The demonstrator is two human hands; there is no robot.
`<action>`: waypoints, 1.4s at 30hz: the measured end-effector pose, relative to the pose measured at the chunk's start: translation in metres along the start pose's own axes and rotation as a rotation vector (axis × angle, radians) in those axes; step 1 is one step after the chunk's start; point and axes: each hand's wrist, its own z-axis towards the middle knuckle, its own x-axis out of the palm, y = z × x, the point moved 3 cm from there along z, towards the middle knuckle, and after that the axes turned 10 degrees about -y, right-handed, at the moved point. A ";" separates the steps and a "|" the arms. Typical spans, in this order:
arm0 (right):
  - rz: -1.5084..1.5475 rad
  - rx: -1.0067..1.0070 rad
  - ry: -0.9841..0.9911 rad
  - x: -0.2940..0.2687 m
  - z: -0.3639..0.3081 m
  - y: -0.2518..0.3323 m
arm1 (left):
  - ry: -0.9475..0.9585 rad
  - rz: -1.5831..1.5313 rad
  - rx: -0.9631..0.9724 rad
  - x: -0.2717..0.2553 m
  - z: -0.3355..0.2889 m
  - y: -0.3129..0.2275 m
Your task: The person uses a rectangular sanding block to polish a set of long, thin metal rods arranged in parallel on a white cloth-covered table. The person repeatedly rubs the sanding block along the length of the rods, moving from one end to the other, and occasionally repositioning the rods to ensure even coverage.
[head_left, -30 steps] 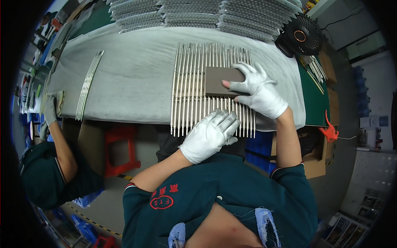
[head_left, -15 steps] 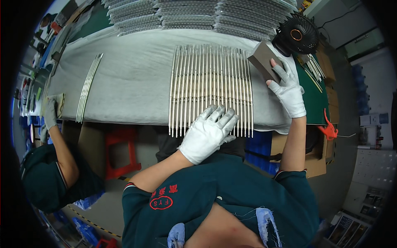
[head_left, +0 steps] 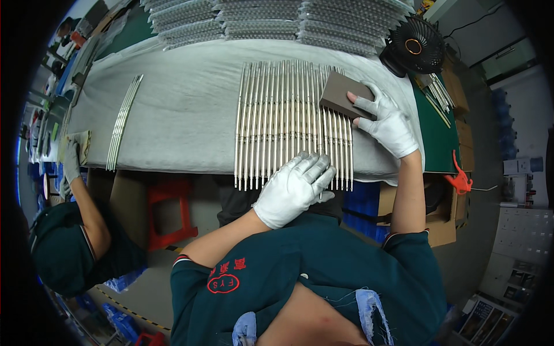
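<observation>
A row of slender shiny metal rods lies side by side on the grey cloth, their near ends jutting past the table edge. My left hand, in a white glove with greyed fingertips, rests on those near ends with its fingers stretched out. One rod under it pokes out a little nearer to me than its neighbours. In my right hand, gloved with the thumb and a fingertip bare, is a brown rectangular block, possibly a sanding block. The block lies over the upper part of the rods at the row's right side.
Bubble-wrapped bundles are stacked along the back. A black fan stands back right, near loose rods and a red-handled air gun. Several rods lie at left, where another person's gloved hand rests by a yellowish cloth.
My right hand has brought the block leftward from beside the row onto its right-hand rods. My left hand has shifted only slightly, and one rod beneath it has slid toward me.
</observation>
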 end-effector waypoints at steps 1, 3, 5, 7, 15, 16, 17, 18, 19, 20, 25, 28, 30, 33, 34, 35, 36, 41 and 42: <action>0.030 -0.028 0.070 0.003 0.003 0.003 | -0.014 0.001 0.003 0.001 -0.001 0.000; 0.088 -0.086 0.211 0.007 0.013 0.023 | -0.045 0.004 0.008 0.002 -0.004 0.000; -0.041 -0.144 0.184 0.018 0.018 0.052 | -0.047 -0.001 0.018 0.003 -0.004 0.001; -0.096 -0.184 0.196 0.012 0.019 0.044 | -0.050 -0.006 0.020 0.002 -0.003 0.002; -0.011 -0.264 0.111 0.014 0.019 0.046 | -0.091 -0.018 0.020 0.001 -0.001 0.001; -0.010 -0.231 0.148 0.011 0.021 0.039 | -0.095 -0.014 0.014 0.000 -0.001 0.001; -0.012 -0.198 0.185 0.006 0.021 0.030 | -0.096 -0.013 0.010 -0.001 -0.002 0.001; 0.012 -0.161 0.173 0.000 0.017 0.014 | -0.096 -0.013 0.006 -0.001 -0.003 0.001; 0.013 -0.172 0.169 -0.001 0.018 0.016 | -0.096 -0.017 0.003 0.000 -0.003 0.001; 0.014 -0.183 0.166 -0.001 0.019 0.021 | -0.115 0.001 0.011 0.002 -0.004 0.001; -0.031 -0.258 0.112 0.011 0.018 0.046 | -0.106 -0.007 0.019 0.004 -0.004 0.002; -0.067 -0.130 0.178 -0.021 0.011 0.011 | -0.113 -0.017 -0.001 0.003 -0.005 0.003; 0.000 -0.084 0.141 -0.026 0.002 -0.003 | -0.115 -0.028 -0.004 0.003 -0.004 0.003; 0.076 -0.116 0.223 -0.008 0.004 0.031 | -0.096 -0.028 0.002 0.003 -0.002 0.001; 0.082 -0.278 0.196 0.005 0.004 0.047 | -0.087 -0.023 0.005 0.001 -0.001 0.002; 0.193 -0.289 0.183 0.016 0.002 0.051 | -0.078 -0.017 0.008 0.001 0.000 0.002; 0.092 -0.239 0.217 0.008 0.002 0.051 | -0.075 -0.023 0.009 0.002 0.000 0.001; 0.082 -0.097 0.282 -0.010 0.000 0.024 | -0.099 -0.023 -0.002 0.001 -0.003 0.001; 0.039 -0.114 0.267 -0.004 -0.001 0.036 | -0.097 -0.028 -0.010 0.003 -0.004 0.002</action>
